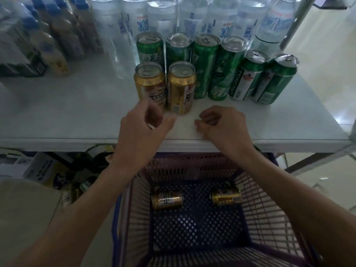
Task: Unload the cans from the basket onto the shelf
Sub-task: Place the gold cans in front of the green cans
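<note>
Two gold metal cans lay sideways on the purple plastic basket's floor, long axes running left-right; both hands, left and right, hovered loosely curled and empty over the white shelf, directly above; each had a can below.

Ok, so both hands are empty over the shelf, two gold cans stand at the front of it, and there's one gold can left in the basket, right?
Not quite: the head view shows two gold cans lying in the basket, one on the left and one on the right. The rest holds: left hand and right hand empty over the shelf, two gold cans standing at its front.
</note>
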### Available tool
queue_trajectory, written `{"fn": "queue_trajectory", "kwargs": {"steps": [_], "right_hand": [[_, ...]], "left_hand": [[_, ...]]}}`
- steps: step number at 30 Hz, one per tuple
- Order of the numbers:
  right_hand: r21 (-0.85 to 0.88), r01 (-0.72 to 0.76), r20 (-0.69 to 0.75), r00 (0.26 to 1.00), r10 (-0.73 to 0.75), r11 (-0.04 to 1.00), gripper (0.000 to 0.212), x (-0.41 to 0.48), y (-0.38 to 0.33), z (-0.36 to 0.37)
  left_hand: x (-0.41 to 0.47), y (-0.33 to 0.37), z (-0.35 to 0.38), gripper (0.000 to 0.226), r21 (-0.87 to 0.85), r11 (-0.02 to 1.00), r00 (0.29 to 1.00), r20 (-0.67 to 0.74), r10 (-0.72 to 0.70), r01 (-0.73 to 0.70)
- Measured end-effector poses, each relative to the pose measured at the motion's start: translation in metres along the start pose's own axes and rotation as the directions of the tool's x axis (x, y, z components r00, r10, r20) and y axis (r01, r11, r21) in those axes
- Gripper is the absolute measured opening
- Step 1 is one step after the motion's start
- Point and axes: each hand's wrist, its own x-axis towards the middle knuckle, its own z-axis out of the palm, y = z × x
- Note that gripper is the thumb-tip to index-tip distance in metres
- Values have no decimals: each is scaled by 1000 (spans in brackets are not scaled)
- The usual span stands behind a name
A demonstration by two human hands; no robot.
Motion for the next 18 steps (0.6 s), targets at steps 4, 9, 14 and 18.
{"fn": "queue_trajectory", "kwargs": {"steps": [4, 9, 14, 18], "right_hand": [[76, 54, 70, 996, -60, 996, 6, -30, 5, -9], [-9, 124, 204, 972, -120, 992, 4, -55, 24, -16], [-132, 90, 369, 929, -35, 987, 5, -60, 52, -25], [-245, 129, 523, 852, 19, 961, 9, -64, 75, -19]], "left_hand": [[-25, 2, 20, 23, 52, 999, 938, 348, -7, -12], [-30, 3, 32, 17, 75, 997, 930, 365, -50, 24], [-36, 4, 46, 12, 146, 987, 872, 472, -127, 65], [-48, -7, 59, 9, 247, 969, 734, 661, -157, -15]]}}
